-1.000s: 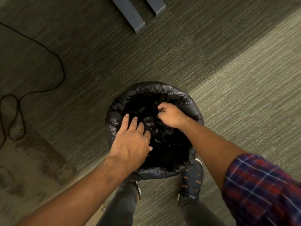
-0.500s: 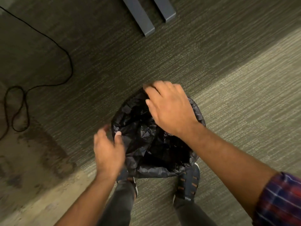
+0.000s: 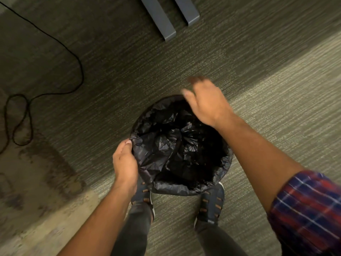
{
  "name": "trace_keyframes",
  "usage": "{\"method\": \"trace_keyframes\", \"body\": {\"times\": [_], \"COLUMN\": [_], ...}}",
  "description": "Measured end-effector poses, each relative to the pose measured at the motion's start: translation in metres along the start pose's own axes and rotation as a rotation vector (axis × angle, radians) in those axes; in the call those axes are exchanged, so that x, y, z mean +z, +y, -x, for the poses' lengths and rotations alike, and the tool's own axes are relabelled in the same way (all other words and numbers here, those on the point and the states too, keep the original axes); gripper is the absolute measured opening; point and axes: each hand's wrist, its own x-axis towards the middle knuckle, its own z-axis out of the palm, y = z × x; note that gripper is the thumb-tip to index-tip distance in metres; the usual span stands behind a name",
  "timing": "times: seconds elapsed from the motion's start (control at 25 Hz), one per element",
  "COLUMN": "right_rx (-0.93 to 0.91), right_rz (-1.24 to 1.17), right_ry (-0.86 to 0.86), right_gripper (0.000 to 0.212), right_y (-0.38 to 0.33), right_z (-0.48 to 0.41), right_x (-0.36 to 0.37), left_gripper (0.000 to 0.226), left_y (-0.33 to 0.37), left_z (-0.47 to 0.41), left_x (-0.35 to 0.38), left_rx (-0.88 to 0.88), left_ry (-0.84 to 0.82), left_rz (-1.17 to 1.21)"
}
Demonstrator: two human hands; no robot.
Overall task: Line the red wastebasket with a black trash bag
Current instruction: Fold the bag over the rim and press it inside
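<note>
A black trash bag fills a round wastebasket on the carpet, its crumpled edge folded over the rim all around; none of the basket's red shows from above. My left hand is at the bag's left rim, thumb and fingers pinching the plastic there. Over the far right rim hovers my right hand, blurred, fingers loosely spread, holding nothing.
My two dark shoes stand just behind the basket. Two grey metal furniture legs lie on the carpet at the top. A black cable loops across the floor at the left. A stained patch of carpet lies at the lower left.
Both hands came out of the bag's inside. The left moved to the left rim and gripped the plastic; the right lifted and swung to the far right rim.
</note>
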Motion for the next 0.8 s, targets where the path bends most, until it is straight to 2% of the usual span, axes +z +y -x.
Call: {"method": "trace_keyframes", "body": {"times": [0.12, 0.16, 0.24, 0.36, 0.56, 0.68, 0.76, 0.8], "right_rx": [0.275, 0.394, 0.579, 0.619, 0.638, 0.783, 0.963, 1.069], "right_rz": [-0.141, -0.149, -0.211, -0.372, -0.472, -0.610, -0.684, -0.736], "right_ry": [0.319, 0.357, 0.360, 0.308, 0.272, 0.444, 0.596, 0.634], "right_gripper": [0.059, 0.058, 0.053, 0.043, 0.043, 0.055, 0.055, 0.054], "right_y": [0.019, 0.024, 0.031, 0.035, 0.043, 0.039, 0.031, 0.023], "right_z": [0.056, 0.075, 0.101, 0.104, 0.100, 0.132, 0.163, 0.178], "right_x": [0.000, 0.005, 0.022, 0.042, 0.049, 0.048, 0.061, 0.071], "left_gripper": [0.028, 0.026, 0.027, 0.036, 0.039, 0.031, 0.029, 0.034], "left_y": [0.004, 0.001, -0.008, -0.015, -0.023, -0.023, -0.031, -0.037], "left_z": [0.016, 0.021, 0.032, 0.040, 0.034, 0.040, 0.049, 0.056], "left_x": [-0.008, -0.008, -0.004, 0.008, 0.015, 0.006, 0.001, 0.001], "left_rx": [-0.027, -0.054, -0.145, -0.236, -0.221, -0.159, -0.160, -0.184], "left_ry": [0.159, 0.178, 0.115, -0.011, -0.039, 0.074, 0.171, 0.169], "left_rz": [0.002, 0.003, 0.037, 0.151, 0.158, 0.132, 0.161, 0.178]}}
